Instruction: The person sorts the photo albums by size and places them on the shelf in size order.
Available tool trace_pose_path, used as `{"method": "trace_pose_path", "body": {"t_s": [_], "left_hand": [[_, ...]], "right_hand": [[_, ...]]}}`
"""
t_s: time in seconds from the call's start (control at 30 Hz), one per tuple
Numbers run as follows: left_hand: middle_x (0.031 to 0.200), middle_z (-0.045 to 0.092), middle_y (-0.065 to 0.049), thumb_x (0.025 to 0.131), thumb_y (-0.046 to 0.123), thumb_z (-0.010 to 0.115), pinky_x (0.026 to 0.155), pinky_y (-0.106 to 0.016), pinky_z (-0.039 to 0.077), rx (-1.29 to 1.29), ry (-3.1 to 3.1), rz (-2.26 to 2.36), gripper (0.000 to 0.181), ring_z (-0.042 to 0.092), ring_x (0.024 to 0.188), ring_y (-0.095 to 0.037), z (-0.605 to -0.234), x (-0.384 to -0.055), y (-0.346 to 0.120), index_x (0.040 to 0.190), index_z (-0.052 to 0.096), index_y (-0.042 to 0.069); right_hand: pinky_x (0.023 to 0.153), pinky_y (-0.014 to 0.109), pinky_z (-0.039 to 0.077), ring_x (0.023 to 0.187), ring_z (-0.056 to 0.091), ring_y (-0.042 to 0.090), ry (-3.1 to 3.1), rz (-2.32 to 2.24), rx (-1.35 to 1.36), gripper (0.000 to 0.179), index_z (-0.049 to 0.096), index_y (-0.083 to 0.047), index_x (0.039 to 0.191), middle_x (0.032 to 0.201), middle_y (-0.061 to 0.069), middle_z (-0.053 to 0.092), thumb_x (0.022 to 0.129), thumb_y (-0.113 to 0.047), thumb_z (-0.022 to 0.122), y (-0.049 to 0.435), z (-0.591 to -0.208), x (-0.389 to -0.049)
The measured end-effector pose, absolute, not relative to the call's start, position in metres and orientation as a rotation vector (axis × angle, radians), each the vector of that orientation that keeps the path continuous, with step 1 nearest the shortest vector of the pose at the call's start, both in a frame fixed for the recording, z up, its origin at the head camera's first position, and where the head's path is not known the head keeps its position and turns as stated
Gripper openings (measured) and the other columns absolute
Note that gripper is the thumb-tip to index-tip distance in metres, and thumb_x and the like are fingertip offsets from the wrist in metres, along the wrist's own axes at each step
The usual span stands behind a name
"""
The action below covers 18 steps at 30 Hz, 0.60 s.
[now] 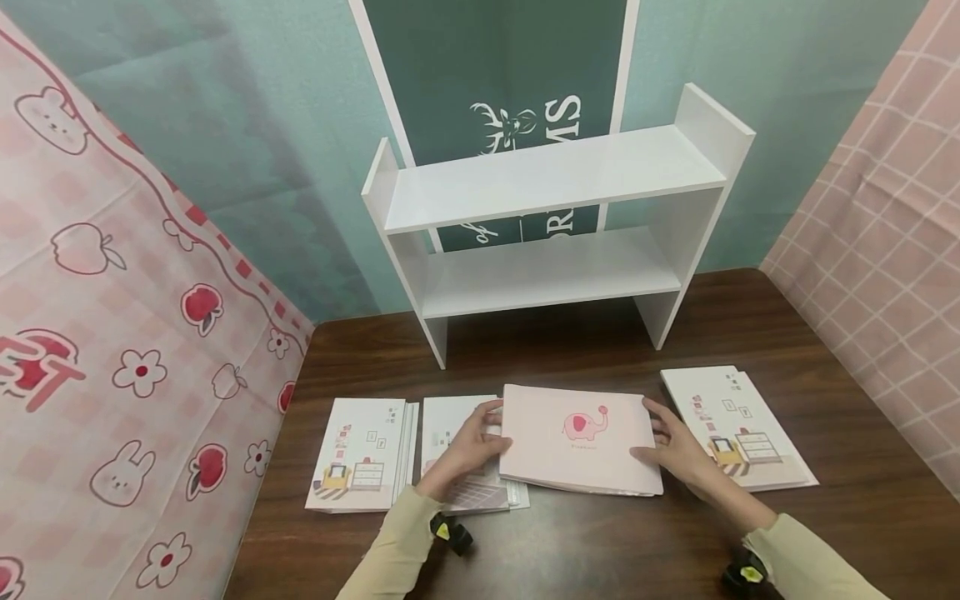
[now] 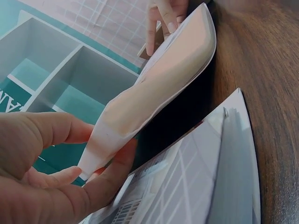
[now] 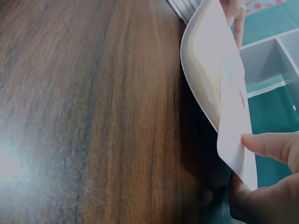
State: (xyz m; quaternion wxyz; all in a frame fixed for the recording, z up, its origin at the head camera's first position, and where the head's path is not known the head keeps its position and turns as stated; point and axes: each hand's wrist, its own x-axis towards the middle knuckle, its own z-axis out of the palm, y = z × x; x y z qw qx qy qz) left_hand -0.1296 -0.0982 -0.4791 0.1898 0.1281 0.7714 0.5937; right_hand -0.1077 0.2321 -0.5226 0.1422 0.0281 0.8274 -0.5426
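A pink notebook (image 1: 577, 467) with an elephant on its cover is held sideways between both hands, raised off the table. At its left end, my left hand (image 1: 471, 446) pinches it, thumb on the cover and fingers beneath. On the opposite end my right hand (image 1: 678, 450) grips it the same way. Between the covers, cream pages (image 2: 154, 98) bow apart in the left wrist view, and the page edges (image 3: 198, 60) also show in the right wrist view. Under the left forearm lies a stack of white books (image 1: 480, 492), partly hidden by that hand and the notebook.
A white two-tier shelf (image 1: 555, 179) stands at the back of the brown wooden table (image 1: 570, 550). More white books (image 1: 360, 450) lie stacked at the left, and another white stack (image 1: 738, 429) sits beside the right hand. Patterned cloths (image 1: 142, 292) hang around the table.
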Motion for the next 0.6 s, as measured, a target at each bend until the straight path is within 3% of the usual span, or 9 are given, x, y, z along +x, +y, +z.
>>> {"method": "trace_pose_path", "body": {"t_s": [0.37, 0.6], "left_hand": [[0.123, 0.044, -0.036, 0.081, -0.008, 0.059, 0.076, -0.033, 0.055, 0.311, 2.071, 1.752, 0.065, 0.062, 0.093, -0.041, -0.487, -0.131, -0.104, 0.138, 0.026, -0.011], [0.126, 0.044, -0.033, 0.082, -0.005, 0.059, 0.076, -0.036, 0.055, 0.293, 2.035, 1.801, 0.066, 0.063, 0.094, -0.038, -0.505, -0.137, -0.108, 0.140, 0.027, -0.005]], "right_hand": [[0.086, 0.036, 0.050, 0.119, 0.048, 0.043, 2.206, -1.639, 0.151, 0.102, -0.008, -0.001, 0.147, 0.134, 0.039, 0.036, 0.081, -0.012, 0.070, 0.233, -0.524, -0.111], [0.089, 0.036, 0.048, 0.114, 0.054, 0.033, 2.156, -1.644, 0.197, 0.101, -0.002, -0.001, 0.147, 0.133, 0.032, 0.043, 0.081, -0.022, 0.071, 0.233, -0.524, -0.115]]}}
